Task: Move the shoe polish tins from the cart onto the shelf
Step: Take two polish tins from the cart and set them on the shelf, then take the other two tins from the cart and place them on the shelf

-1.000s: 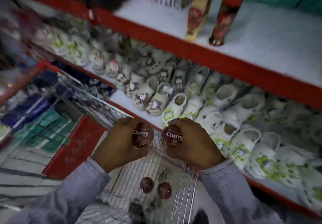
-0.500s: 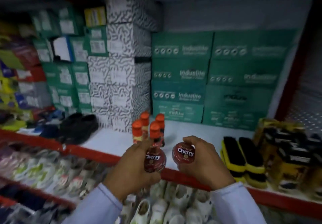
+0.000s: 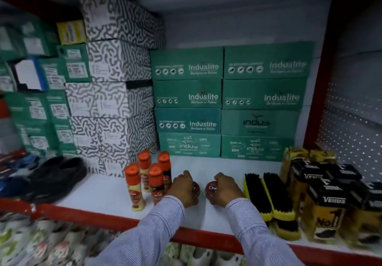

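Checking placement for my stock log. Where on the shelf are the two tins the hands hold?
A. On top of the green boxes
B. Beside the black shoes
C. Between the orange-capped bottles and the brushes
C: both tins sit between the bottles and the brushes.

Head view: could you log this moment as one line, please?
left hand: tin at shelf | right hand: tin at shelf | unreleased
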